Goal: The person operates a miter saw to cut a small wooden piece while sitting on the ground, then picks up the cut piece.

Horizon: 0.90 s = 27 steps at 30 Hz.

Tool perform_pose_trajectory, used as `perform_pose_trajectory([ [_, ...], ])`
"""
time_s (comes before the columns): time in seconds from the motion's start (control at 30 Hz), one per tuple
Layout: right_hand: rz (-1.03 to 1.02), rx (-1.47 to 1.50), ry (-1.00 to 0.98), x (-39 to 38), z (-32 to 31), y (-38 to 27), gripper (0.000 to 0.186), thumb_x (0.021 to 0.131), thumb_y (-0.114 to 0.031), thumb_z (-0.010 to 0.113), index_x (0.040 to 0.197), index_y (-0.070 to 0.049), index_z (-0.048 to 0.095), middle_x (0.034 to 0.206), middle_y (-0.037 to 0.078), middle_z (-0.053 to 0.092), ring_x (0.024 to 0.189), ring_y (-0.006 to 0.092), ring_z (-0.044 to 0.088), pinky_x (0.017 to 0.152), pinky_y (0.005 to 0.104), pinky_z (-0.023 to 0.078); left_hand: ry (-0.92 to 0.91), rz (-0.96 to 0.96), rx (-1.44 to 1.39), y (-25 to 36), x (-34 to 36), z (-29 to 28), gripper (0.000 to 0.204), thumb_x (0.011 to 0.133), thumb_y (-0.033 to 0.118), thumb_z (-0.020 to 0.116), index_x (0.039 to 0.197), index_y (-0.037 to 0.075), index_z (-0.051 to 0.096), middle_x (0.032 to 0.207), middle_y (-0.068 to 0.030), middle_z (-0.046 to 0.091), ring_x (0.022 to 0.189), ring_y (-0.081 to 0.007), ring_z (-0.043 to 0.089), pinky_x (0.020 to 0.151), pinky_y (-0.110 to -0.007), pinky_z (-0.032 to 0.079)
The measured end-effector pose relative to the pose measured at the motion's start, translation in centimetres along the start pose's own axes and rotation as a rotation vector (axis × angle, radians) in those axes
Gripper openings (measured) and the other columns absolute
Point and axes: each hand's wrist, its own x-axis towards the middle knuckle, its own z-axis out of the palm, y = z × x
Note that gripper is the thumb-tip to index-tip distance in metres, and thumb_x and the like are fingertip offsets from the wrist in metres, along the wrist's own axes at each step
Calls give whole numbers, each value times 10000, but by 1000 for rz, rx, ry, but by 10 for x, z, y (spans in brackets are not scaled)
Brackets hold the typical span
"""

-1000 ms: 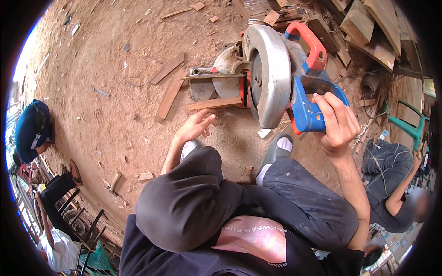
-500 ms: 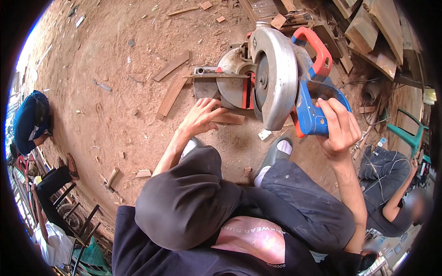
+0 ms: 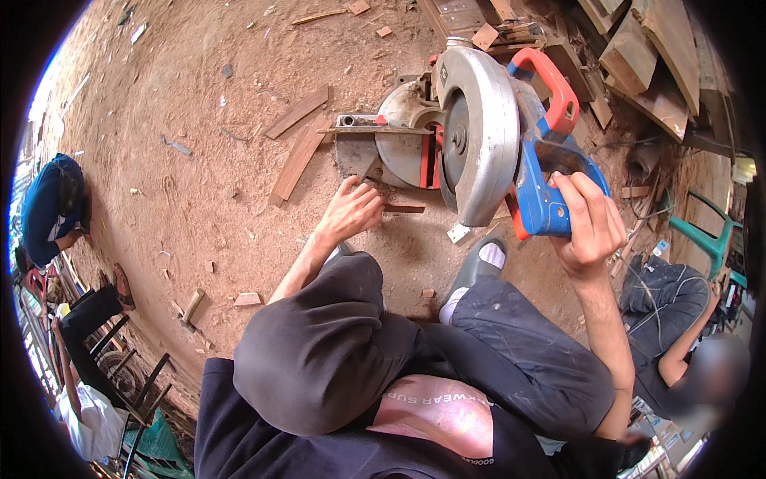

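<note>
Wood strip (image 3: 405, 208), one: on the person's side of the saw (image 3: 488, 136), long axis running roughly left to right, visible end pointing right, toward the blade side. Left hand (image 3: 351, 211), nearer: curled around the strip's left end, fingertips partly hidden. Right hand (image 3: 589, 223): wrapped around the blue handle (image 3: 536, 198), well apart from the strip.

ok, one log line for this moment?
left hand: holding wood strip; right hand: gripping blue saw handle; two boards: lying on dirt
</note>
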Motion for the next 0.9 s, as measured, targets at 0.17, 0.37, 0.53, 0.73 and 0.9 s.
perform_pose_trajectory([
  [0.17,-4,5,15,1,2,-2,449,691,-69,735,1134,-26,793,1044,120,739,842,290,746,738,392,601,240,-346,-344,11,13,-19,348,992,122,705,1337,101,672,978,-110,658,979,-323,678,802,-417,587],
  [0.37,7,-6,14,2,0,-3,457,673,-91,766,1126,-38,795,1039,105,733,825,281,747,722,386,597,198,-291,-361,3,33,-23,586,920,140,773,1485,173,620,1183,-123,630,1023,-342,664,856,-451,569],
  [0.53,11,15,6,7,0,-6,468,677,-133,788,1135,-39,788,1041,103,728,800,278,740,701,383,586,226,-257,-192,-1,35,-12,682,859,141,811,1510,147,607,1234,-105,606,1088,-321,612,929,-442,523],
  [0.73,15,-9,-55,10,-8,-5,439,734,-179,805,1143,-24,780,1062,128,731,790,288,734,687,390,584,271,-296,-178,6,56,-4,615,854,163,820,1446,138,653,1229,-88,613,1091,-303,606,920,-433,517],
  [0.9,17,-66,-247,16,-19,-1,497,681,-100,821,1168,-49,740,1126,133,703,839,332,745,720,424,595,302,-257,-188,3,69,-1,567,835,208,843,1376,127,695,1227,-70,625,1075,-290,621,913,-422,524],
])
